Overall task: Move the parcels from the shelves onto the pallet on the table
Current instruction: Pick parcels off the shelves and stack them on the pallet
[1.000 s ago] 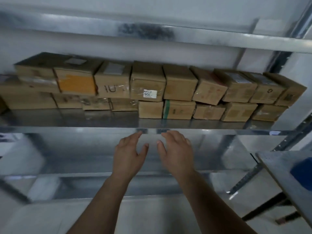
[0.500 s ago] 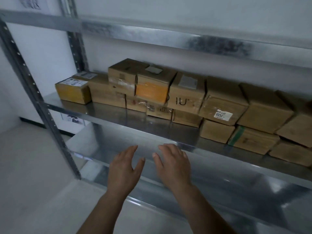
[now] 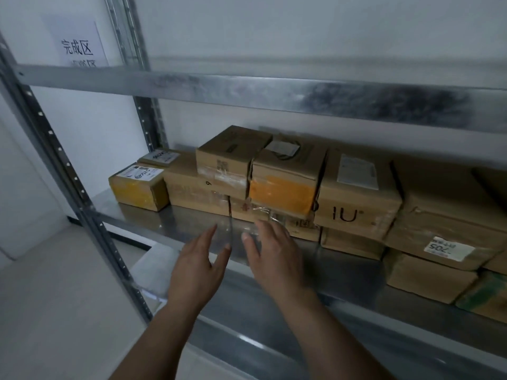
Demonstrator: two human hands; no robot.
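Hands have shifted left along the shelf [image 3: 175, 223] in the last second: left hand [image 3: 197, 267] and right hand [image 3: 277, 259], both empty with fingers spread, now near the orange-taped parcel [image 3: 282, 194], probably about to lift it.

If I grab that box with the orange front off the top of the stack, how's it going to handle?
The box with the orange front looks like rigid cardboard, so it should probably keep its shape between both hands. The glossy tape on its face may be a bit slippery. It sits on lower boxes and is flanked by neighbours, so lifting is likely safer than dragging.
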